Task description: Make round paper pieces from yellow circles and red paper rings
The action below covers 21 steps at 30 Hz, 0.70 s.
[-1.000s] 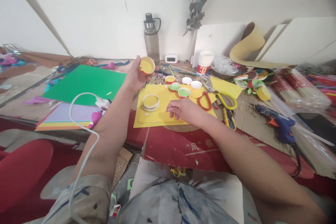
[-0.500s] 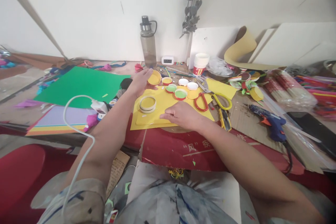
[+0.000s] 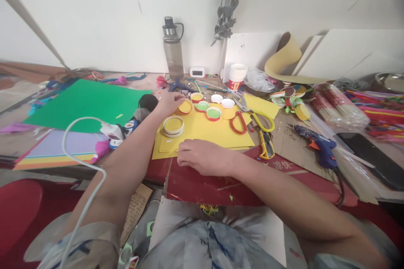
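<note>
My left hand (image 3: 170, 106) reaches to the back of the yellow paper, its fingers closed on the rim of a shallow round yellow paper dish (image 3: 185, 107). In front, my right hand (image 3: 203, 157) hovers over the near edge of the yellow sheet (image 3: 202, 131), fingers curled together; what they hold, if anything, is hidden. Between the hands lie pale cardboard rings (image 3: 173, 133). Beyond are a green-filled dish with a red rim (image 3: 213, 113), another green one (image 3: 202, 106), a small yellow one (image 3: 197, 97) and white round pieces (image 3: 227, 103).
Scissors (image 3: 240, 122) and a yellow cutter (image 3: 267, 145) lie right of the sheet. Farther right are a blue glue gun (image 3: 318, 145) and a black phone (image 3: 372, 159). A bottle (image 3: 173, 54) and paper cup (image 3: 237, 77) stand behind. A white cable (image 3: 102, 176) crosses my left arm.
My left hand has lowered the yellow dish toward the paper beside the rings. My right hand has moved nearer to me, and its fingers now point down at the sheet's front edge.
</note>
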### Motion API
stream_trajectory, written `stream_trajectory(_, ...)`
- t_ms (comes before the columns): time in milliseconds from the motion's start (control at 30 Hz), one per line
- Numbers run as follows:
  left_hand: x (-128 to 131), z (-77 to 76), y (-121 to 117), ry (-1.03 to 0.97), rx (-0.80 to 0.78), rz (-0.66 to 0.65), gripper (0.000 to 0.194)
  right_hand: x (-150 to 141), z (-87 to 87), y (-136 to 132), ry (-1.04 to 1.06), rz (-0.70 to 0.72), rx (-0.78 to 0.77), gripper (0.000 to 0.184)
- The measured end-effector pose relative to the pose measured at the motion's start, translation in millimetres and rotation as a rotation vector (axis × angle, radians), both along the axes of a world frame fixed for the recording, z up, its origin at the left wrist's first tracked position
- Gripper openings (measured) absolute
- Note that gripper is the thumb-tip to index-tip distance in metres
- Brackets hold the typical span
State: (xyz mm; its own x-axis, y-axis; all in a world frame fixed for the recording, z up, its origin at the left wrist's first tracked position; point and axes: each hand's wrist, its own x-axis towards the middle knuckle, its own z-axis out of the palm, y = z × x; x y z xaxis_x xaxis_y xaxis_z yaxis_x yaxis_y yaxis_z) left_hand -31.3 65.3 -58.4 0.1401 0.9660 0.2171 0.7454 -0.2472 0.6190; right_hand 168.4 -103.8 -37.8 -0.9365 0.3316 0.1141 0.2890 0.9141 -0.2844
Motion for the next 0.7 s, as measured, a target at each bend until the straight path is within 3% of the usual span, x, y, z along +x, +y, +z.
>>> stream_trajectory(200,-5,-6.8,2,0.092,-0.027,0.005,0.031,3,-1.3,4,0.014,-0.098,0.050,0.033)
stream_trajectory(367,-6,-5.5,3,0.091,0.010,0.080,0.026,3,5.3,-2,0.032,-0.089,0.080,0.036)
stream_trajectory(700,10,9.3,-8,0.052,0.096,0.063,0.026,2,-4.5,1,0.101,-0.123,0.139,0.053)
